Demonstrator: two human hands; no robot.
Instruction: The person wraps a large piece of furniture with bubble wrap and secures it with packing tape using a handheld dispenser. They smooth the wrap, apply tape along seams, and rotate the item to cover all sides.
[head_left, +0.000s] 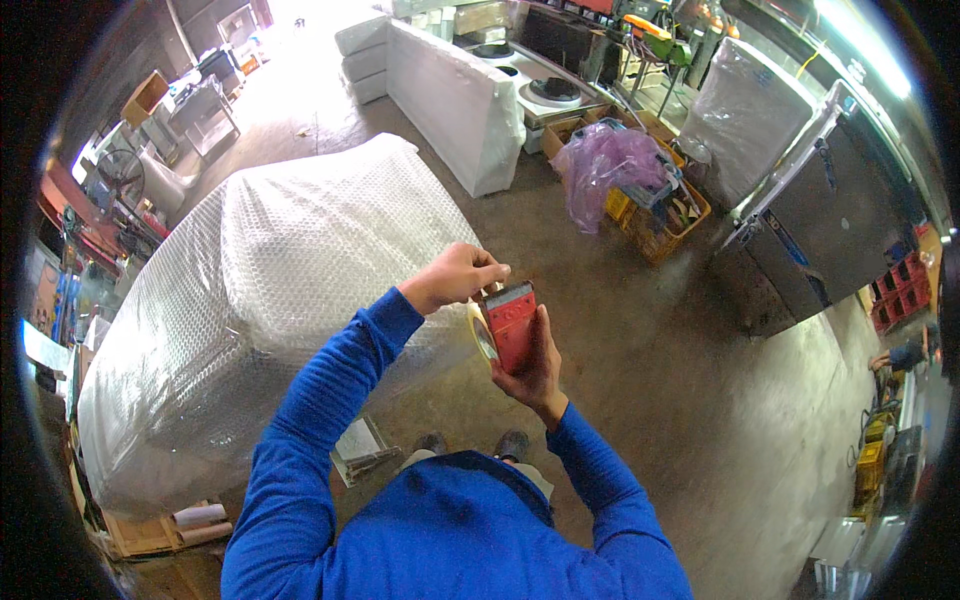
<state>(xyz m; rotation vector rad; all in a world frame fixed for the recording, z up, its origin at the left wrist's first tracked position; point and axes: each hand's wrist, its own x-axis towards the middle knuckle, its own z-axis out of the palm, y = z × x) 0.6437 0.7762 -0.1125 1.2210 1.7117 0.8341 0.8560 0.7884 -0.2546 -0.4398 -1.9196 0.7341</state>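
Note:
My right hand (537, 372) is wrapped round a red packing tape dispenser (513, 325), held upright in front of my body. A roll of tape (482, 335) sits on its left side. At the dispenser's upper end, my left hand (458, 277) is closed in a pinch. Whatever lies between those fingertips is too small to make out. Just beyond and left of my hands stands a large bulky thing covered in bubble wrap (310, 230); its own kind is hidden under the wrap.
A white-wrapped panel (450, 105) stands ahead, beside a cooktop unit with round burners (553, 92). Yellow crates (655, 235) with purple plastic (612, 165) lie at right. Farther right are a wrapped upright piece (745, 120) and a grey metal cabinet (830, 220). A fan (121, 175) stands far left.

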